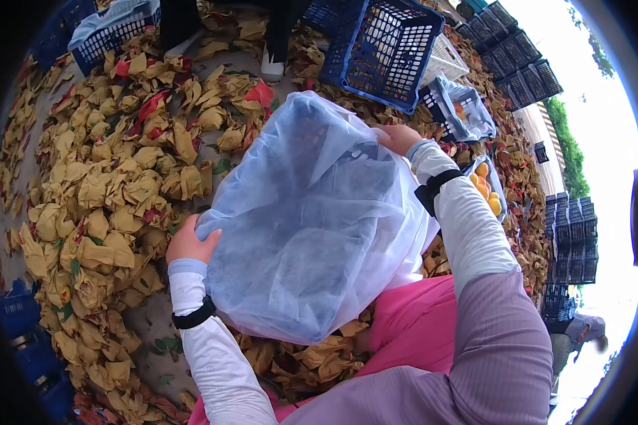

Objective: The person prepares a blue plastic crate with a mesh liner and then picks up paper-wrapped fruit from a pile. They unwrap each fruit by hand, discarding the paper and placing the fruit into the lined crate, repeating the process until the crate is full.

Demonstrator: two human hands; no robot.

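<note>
In front of me a pale, see-through crate liner (pixel 290 212) is spread over a dark blue crate, whose shape shows faintly through it. My left hand (pixel 193 241) is closed on the liner at the crate's left side, thumb on top and fingers partly hidden underneath. At the far right corner, my right hand (pixel 400 139) pinches the liner's edge. Loose folds of the liner hang over the right side, near my pink-clothed leg (pixel 415 315).
Brown paper-wrapped items and loose wrappers (pixel 113 184) cover the ground. A blue crate (pixel 390 53) stands tilted ahead, near a lined crate (pixel 464 106) and orange fruit (pixel 483 188). Stacked dark crates (pixel 510 53) line the right. A person's shoe (pixel 271 67) and another person (pixel 581 333) are visible.
</note>
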